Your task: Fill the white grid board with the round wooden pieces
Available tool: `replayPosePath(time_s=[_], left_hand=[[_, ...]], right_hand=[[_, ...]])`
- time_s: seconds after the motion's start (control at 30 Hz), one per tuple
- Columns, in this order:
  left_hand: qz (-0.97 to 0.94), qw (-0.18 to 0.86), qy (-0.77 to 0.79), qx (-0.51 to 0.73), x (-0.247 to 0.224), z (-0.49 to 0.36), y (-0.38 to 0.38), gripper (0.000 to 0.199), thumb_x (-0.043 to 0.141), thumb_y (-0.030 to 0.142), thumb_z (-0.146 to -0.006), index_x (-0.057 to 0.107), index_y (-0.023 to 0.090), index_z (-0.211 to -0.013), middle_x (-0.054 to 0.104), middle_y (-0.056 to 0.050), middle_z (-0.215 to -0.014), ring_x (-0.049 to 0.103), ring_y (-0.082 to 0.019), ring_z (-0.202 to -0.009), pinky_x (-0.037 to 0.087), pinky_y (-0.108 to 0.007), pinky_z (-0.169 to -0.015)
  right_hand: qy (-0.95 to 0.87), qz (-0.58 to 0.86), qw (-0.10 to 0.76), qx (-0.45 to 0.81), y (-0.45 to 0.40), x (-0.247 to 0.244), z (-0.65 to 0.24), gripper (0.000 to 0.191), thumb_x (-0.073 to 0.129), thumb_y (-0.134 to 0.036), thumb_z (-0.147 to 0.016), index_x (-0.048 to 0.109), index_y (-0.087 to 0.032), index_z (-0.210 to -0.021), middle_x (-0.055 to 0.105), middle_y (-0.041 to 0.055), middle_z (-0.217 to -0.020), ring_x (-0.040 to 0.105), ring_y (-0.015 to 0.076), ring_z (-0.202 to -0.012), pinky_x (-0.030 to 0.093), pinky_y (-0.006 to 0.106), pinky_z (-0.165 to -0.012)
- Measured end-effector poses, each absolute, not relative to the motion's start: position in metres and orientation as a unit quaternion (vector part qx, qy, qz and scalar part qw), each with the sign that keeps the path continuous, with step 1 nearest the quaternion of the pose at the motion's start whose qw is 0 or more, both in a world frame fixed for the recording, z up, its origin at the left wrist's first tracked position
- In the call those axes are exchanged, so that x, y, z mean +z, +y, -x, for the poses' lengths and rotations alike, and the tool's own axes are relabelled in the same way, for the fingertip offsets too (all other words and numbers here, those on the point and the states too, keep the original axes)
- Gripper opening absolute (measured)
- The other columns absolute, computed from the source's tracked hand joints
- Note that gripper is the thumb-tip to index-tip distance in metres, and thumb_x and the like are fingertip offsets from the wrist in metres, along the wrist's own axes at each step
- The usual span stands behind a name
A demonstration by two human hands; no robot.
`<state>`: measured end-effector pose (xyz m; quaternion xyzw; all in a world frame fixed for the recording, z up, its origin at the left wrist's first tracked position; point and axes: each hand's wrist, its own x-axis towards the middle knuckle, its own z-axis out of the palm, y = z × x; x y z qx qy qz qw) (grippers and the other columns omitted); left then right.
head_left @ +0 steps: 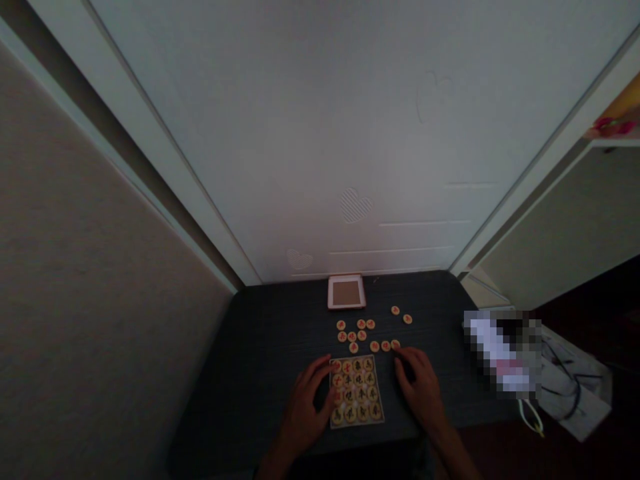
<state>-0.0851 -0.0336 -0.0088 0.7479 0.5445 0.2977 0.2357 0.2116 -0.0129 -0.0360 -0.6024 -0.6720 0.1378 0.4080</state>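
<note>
A shallow square tray (357, 425) near the table's front holds xiangqi pieces in rows, some with red characters and some with black. My left hand (306, 407) rests at the tray's left side, thumb and fingers apart, their tips over its edge and the leftmost pieces. Right of the tray, my right hand (423, 387) is curved with its thumb apart from the fingers. Its fingertips are at a red-marked xiangqi piece (395, 344), the right end of a short row of three. Whether they press on that piece is hard to see.
Several loose red-marked pieces (352, 337) lie beyond the tray, two of them (407, 319) farther right. An empty box lid (347, 293) sits by the white wall panel (320, 167). A white bag (575, 387) is right of the dark table (260, 347).
</note>
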Motion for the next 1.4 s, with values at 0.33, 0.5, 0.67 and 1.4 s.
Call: replayPosePath(time_s=[0.33, 0.5, 0.67, 1.4], left_hand=[[-0.727, 0.271, 0.542, 0.322, -0.011, 0.088, -0.035, 0.039, 0.05, 0.021, -0.095, 0.058, 0.027, -0.132, 0.054, -0.009, -0.144, 0.052, -0.026, -0.132, 0.044, -0.047, -0.111], [-0.707, 0.288, 0.537, 0.359, -0.008, 0.088, -0.035, 0.033, 0.051, 0.023, -0.095, 0.064, 0.027, -0.125, 0.058, -0.01, -0.139, 0.056, -0.027, -0.127, 0.046, -0.046, -0.108], [-0.67, 0.28, 0.552, 0.41, -0.003, 0.089, -0.035, 0.026, 0.054, 0.028, -0.095, 0.069, 0.025, -0.116, 0.064, -0.011, -0.129, 0.06, -0.027, -0.12, 0.048, -0.047, -0.104], [-0.518, 0.569, 0.506, 0.389, 0.04, 0.04, -0.044, 0.027, 0.068, 0.043, -0.085, 0.069, 0.019, -0.097, 0.078, -0.007, -0.095, 0.074, -0.023, -0.09, 0.058, -0.032, -0.081]], right_hand=[[-0.727, 0.564, 0.376, 0.114, 0.015, -0.04, -0.228, 0.024, 0.059, -0.035, -0.094, 0.068, -0.025, -0.114, 0.072, 0.0094, -0.111, 0.065, 0.0279, -0.105, 0.054, 0.048, -0.093], [-0.707, 0.576, 0.396, 0.114, 0.013, -0.044, -0.232, 0.023, 0.059, -0.037, -0.094, 0.069, -0.023, -0.109, 0.074, 0.0089, -0.105, 0.067, 0.0271, -0.099, 0.055, 0.048, -0.091], [-0.674, 0.589, 0.426, 0.134, -0.004, -0.034, -0.223, 0.026, 0.058, -0.039, -0.094, 0.068, -0.022, -0.112, 0.073, 0.0101, -0.109, 0.069, 0.0261, -0.101, 0.058, 0.044, -0.089], [-0.734, 0.428, 0.451, 0.273, -0.055, 0.016, -0.131, 0.034, 0.058, -0.019, -0.094, 0.063, -0.029, -0.126, 0.07, 0.007, -0.118, 0.067, 0.0217, -0.11, 0.058, 0.037, -0.097]])
